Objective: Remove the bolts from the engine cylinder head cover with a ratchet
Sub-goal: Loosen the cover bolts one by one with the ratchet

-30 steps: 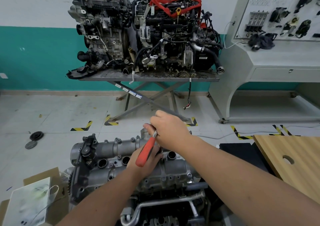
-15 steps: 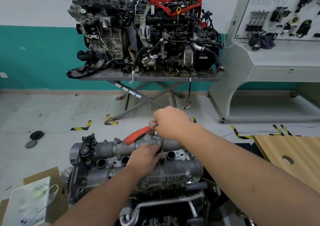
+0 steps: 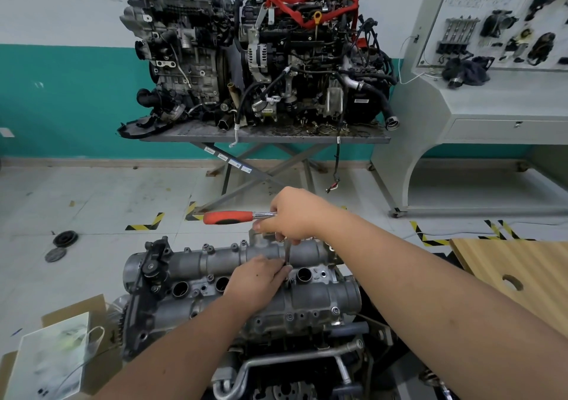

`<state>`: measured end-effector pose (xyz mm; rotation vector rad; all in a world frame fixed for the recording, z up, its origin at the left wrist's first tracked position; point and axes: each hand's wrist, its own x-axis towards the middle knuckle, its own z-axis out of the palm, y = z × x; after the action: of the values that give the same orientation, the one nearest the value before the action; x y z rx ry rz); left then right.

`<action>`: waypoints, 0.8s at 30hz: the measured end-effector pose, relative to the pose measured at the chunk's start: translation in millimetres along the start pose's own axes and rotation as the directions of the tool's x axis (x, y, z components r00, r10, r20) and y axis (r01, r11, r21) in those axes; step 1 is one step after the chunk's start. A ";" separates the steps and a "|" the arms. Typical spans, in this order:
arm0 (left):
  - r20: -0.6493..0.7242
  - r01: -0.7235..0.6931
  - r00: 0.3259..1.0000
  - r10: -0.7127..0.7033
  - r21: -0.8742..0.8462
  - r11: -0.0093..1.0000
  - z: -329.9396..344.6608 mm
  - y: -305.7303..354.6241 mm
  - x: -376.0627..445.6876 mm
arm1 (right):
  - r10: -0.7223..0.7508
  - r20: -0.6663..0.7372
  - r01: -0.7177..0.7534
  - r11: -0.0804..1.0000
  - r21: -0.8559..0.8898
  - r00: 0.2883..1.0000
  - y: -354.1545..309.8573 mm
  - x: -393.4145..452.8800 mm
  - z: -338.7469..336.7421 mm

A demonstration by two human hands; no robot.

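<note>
Right hand [image 3: 296, 215] is clasped round the ratchet [image 3: 236, 217] head while the left hand [image 3: 258, 278] pinches the extension [image 3: 287, 253] on a bolt near the middle of the cylinder head cover [image 3: 319, 299], so a loosening stroke is judged in hand and a handle swing is needed next.

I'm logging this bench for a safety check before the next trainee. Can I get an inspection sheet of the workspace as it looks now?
Surface: pale tiled floor with yellow-black hazard tape.
Job's things: cylinder head cover on the near engine; ratchet, red handle pointing left, extension down to the cover.
Clutter: cardboard box, white bag, two round discs on the floor.
Grippers: right hand grips the ratchet head; left hand pinches the extension's lower end.
Cables: a wire hangs from the far table.
Surroundings: two engines on a scissor table, parts display board, wooden board.
</note>
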<state>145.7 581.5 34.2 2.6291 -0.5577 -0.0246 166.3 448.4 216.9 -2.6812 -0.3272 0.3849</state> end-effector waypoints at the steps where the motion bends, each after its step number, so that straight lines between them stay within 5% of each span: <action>1: -0.002 0.004 1.000 -0.004 0.002 1.000 0.1 0.5 -0.1 | 0.007 0.009 -0.007 0.999 0.040 1.000 2.1 0.2 -0.7; 4: -0.006 0.007 1.000 -0.006 0.012 1.000 -0.1 1.3 0.4 | -0.028 0.020 0.026 0.997 0.077 0.999 5.6 -0.9 -2.5; 10: -0.025 0.009 1.000 -0.009 0.022 1.000 1.3 1.5 -1.8 | -0.229 -0.061 0.215 0.960 -0.181 0.971 1.5 -5.7 5.5; 18: -0.005 0.022 1.000 -0.022 -0.008 1.000 0.1 3.4 -2.7 | -0.160 -0.277 0.076 0.954 -0.291 0.947 -1.1 -4.2 22.6; 21: -0.019 0.023 1.000 -0.023 -0.015 1.000 -1.5 5.4 -4.0 | -0.211 -0.289 0.166 0.971 -0.172 0.934 2.5 -3.7 28.1; 24: -0.012 0.020 1.000 -0.021 -0.010 1.000 -2.4 6.0 -4.4 | -0.218 -0.242 0.267 0.944 0.192 0.945 10.7 -8.8 26.7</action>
<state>139.7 579.2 38.6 2.6238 -0.5250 -0.0172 151.6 446.0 190.7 -2.3967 -0.5108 0.0466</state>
